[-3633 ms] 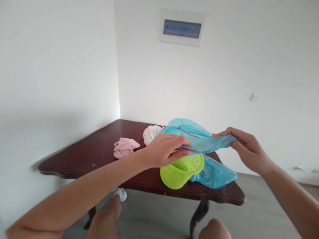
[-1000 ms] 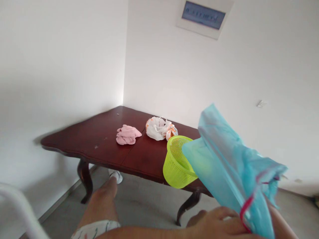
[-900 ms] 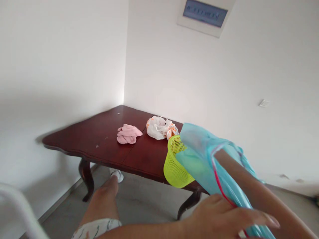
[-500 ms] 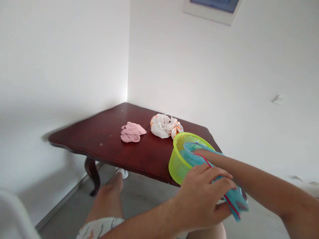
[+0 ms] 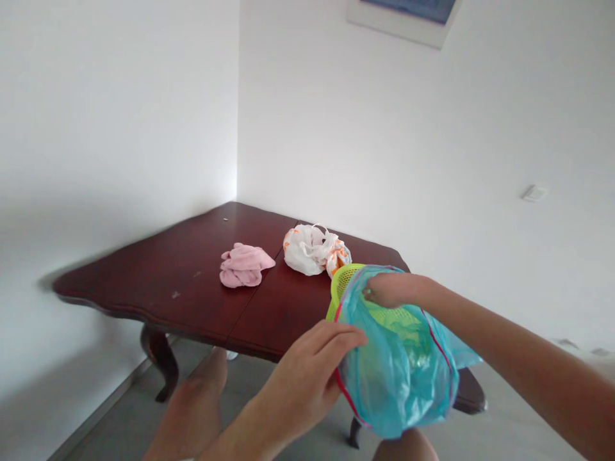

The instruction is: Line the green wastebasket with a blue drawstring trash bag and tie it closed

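The blue bag [image 5: 394, 384], bunched moments ago, now gapes wide, covering more of the green basket [image 5: 340, 282] at the table's [image 5: 269, 323] edge; left hand [image 5: 317, 362] pinches its mouth, right hand [image 5: 390, 290] reaches inside, grip too hidden to tell

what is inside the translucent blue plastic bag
The right hand is inside the mouth of the bag. Its folds hide the bottom, so anything lying there cannot be seen.

A dark reddish desk [image 5: 269, 320] spans mid-frame, bearing a crumpled pink cloth [image 5: 245, 265] left of centre, a white bag [image 5: 303, 251] at centre; right of centre, a green basket's [image 5: 341, 280] base is hidden.
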`<state>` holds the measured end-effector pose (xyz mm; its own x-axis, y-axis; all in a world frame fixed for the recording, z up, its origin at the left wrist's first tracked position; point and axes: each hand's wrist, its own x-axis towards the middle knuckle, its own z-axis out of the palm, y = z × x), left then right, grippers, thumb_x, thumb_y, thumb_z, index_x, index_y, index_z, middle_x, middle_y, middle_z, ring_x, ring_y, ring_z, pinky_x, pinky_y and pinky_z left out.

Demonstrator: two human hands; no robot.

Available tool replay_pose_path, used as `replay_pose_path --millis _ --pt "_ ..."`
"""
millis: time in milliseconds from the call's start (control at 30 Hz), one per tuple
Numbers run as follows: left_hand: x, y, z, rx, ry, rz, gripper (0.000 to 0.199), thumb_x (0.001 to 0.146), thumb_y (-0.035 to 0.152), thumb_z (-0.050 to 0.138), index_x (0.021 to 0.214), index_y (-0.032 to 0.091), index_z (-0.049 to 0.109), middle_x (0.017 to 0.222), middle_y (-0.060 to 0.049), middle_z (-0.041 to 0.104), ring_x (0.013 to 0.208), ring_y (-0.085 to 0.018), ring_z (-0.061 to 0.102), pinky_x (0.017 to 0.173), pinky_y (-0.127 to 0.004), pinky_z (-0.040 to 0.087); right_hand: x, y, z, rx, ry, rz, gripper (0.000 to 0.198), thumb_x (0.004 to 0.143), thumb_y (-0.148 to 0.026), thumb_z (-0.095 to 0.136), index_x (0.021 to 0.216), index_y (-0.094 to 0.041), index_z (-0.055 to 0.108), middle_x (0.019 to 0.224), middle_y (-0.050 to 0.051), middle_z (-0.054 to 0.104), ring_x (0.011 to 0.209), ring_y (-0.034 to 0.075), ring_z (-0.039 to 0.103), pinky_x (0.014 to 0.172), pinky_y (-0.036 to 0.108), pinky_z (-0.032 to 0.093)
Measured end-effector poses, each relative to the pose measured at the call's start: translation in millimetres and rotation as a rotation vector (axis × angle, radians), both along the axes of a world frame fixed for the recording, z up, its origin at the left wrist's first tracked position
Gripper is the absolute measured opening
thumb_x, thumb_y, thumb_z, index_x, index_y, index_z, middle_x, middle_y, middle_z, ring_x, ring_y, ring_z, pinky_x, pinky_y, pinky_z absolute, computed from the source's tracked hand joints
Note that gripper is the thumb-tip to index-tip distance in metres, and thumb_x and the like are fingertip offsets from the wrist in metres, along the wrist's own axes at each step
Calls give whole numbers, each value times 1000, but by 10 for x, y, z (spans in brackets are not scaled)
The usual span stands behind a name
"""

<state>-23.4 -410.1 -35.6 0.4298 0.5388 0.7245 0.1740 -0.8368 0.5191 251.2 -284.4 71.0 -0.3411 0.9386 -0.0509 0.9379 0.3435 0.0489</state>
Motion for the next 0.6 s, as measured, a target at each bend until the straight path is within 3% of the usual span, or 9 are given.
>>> replay_pose_path --millis 67,200,333,467,533,600 --pt "-164 49 -29 25 3 53 86 84 -14 53 157 30 65 151 -4 79 140 -19 74 127 -34 59 222 35 113 -54 -113 -33 17 103 -15 78 88 -18 87 89 11 85 76 23 80 74 32 61" --pt "-349 226 17 80 20 171 81 90 -12 47 156 29 68 149 -5 80 141 -18 74 129 -35 58 531 -54 128 -33 -213 -101 33 103 -6 60 113 -14 90 113 19 90 102 32 88 90 37 65" --pt "-374 555 143 55 98 186 69 99 -6 43 153 23 74 150 -8 82 143 -21 76 132 -40 57 644 1 46 -42 -219 -116 39 110 -22 61 140 -15 85 125 20 90 113 37 88 99 44 68" --pt "-279 968 265 -150 113 201 57 105 7 45 151 20 76 151 -11 83 145 -29 76 133 -48 53 742 226 128 -239 129 -75 57 105 -45 78 157 -20 78 164 18 76 149 40 74 132 51 56" --pt "-179 1158 296 -288 80 191 43 114 23 44 135 20 82 139 -12 87 135 -33 79 125 -48 57 783 329 195 -321 331 -112 56 103 -47 81 150 -18 82 167 19 73 155 43 70 139 56 49" --pt "-48 1310 296 -398 44 171 46 120 45 44 117 21 82 119 -13 90 117 -34 81 109 -46 61 800 393 233 -328 408 -136 50 104 -48 79 144 -19 85 161 20 77 151 41 73 135 56 53"
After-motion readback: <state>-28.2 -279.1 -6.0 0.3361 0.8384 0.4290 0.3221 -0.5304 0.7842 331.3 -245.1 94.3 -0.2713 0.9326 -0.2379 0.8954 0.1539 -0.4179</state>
